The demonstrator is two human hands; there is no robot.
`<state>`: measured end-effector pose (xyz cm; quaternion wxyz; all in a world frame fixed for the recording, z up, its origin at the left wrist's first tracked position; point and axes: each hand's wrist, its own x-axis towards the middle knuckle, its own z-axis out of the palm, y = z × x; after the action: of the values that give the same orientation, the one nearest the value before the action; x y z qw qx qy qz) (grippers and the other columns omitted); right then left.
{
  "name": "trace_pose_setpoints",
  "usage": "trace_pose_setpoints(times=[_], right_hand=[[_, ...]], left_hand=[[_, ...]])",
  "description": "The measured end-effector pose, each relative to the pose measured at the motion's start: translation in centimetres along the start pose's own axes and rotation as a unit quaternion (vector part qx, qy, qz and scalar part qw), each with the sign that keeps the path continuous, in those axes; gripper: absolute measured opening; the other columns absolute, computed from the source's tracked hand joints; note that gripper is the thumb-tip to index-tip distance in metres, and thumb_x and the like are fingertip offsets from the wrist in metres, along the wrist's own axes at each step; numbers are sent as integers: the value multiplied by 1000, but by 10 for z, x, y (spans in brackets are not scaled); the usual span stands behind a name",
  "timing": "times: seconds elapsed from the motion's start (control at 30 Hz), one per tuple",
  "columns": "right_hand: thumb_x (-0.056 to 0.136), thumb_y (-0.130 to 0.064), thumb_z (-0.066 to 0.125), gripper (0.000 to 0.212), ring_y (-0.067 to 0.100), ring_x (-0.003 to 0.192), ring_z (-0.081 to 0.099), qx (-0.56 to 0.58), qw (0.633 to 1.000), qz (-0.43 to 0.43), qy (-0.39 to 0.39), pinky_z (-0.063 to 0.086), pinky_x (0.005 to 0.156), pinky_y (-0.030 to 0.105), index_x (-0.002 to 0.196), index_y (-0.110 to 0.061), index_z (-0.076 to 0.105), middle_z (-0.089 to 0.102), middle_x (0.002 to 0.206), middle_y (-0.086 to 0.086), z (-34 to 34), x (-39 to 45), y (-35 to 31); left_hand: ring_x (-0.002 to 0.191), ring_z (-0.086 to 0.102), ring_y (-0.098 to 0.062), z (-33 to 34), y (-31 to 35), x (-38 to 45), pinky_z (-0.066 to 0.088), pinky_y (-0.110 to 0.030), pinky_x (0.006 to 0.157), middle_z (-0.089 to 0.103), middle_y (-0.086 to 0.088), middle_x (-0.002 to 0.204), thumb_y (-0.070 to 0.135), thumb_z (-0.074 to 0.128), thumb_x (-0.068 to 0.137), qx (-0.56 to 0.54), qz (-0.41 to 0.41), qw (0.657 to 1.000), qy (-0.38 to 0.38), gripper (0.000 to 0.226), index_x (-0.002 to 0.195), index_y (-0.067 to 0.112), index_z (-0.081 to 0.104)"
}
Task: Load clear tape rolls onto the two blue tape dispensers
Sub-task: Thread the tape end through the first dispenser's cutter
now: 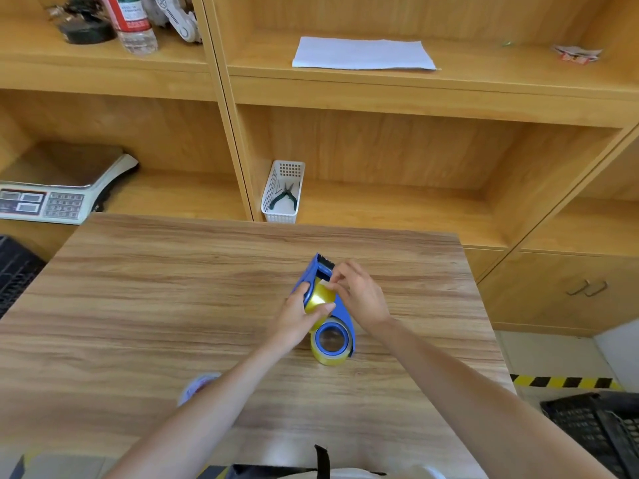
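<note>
Counter (173,305) space lies bare on the left; near its middle my left hand (299,318) grips a tape roll (318,298) seated in the upper blue dispenser (313,274), steadying it. My right hand (359,293) pinches the tape's loose end, which I judge should be drawn flat toward the toothed blade. The second dispenser (333,340) lies just below, already loaded.

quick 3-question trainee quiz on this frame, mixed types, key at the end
1. True or false: the pliers lie on the table.
2. Which hand pinches the tape end near the blue tape dispenser? A) left hand B) right hand
3. Fill in: the pliers sit in a white ____.

Key: 1 false (they are on the shelf); 2 B; 3 basket.
</note>
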<state>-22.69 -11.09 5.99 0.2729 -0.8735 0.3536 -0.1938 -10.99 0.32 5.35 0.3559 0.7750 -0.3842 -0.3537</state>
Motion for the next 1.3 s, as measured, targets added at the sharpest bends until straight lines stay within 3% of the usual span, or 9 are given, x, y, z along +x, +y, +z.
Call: trace_pose_setpoints(times=[0.07,0.17,0.3,0.4,0.53,0.67,0.83,1.0,1.3], right_hand=[[91,-33,61,16,6,98,58,25,999,23,9,52,67,37,85,-19,58,48,127,-14,1,1,0],[90,-30,66,15,6,94,60,55,997,44,17,52,68,35,84,-18,62,41,136,-15,1,2,1],[88,-30,68,14,10,92,62,93,993,74,6,54,79,41,85,-17,63,47,123,-16,3,5,6],[87,-29,69,11,8,89,58,96,991,92,-8,54,79,41,81,-23,63,50,105,-17,4,9,6],[86,-31,70,13,8,77,56,92,990,107,-8,54,72,40,78,-28,61,56,95,-11,3,12,5],[85,-33,72,15,8,81,55,81,989,126,12,44,64,29,82,-20,65,49,109,-12,-2,15,7],[84,-33,73,14,7,86,57,87,990,111,20,42,58,25,81,-21,67,42,124,-19,-4,14,6],[84,-29,73,12,7,84,57,64,991,117,-2,41,63,26,76,-22,67,47,113,-17,-1,16,2],[77,-40,78,14,5,89,52,71,972,223,-5,39,66,27,69,-29,75,51,102,-17,-3,21,2]], left_hand=[[141,26,-21,0,-1,0,29,-39,107,34,-5,152,60,61,82,7,3,1000,3,88,150,17,23],[132,38,-17,2,-1,1,37,-35,99,48,0,142,69,63,73,-26,1,999,21,91,144,19,36],[75,58,-13,5,2,-1,42,-32,63,64,4,83,72,66,68,-46,18,994,93,61,103,23,59],[52,54,-14,6,6,-2,45,-35,57,57,4,58,81,58,66,-22,12,990,140,58,78,24,57],[62,71,-23,1,12,-7,56,-55,71,71,-15,72,62,70,74,-146,29,987,67,45,87,19,63],[87,69,-15,-2,8,-9,52,-41,87,74,-1,92,48,76,76,-147,60,987,-25,39,103,25,59],[81,69,-20,0,14,-11,51,-33,78,72,-7,87,42,76,79,-170,65,983,9,33,98,19,61],[58,71,-22,-2,26,-10,55,-34,58,70,-19,69,36,75,80,-209,40,976,39,33,90,7,63],[71,73,-23,1,17,-6,58,-45,73,74,-13,78,43,75,80,-206,33,977,32,31,92,16,64]])
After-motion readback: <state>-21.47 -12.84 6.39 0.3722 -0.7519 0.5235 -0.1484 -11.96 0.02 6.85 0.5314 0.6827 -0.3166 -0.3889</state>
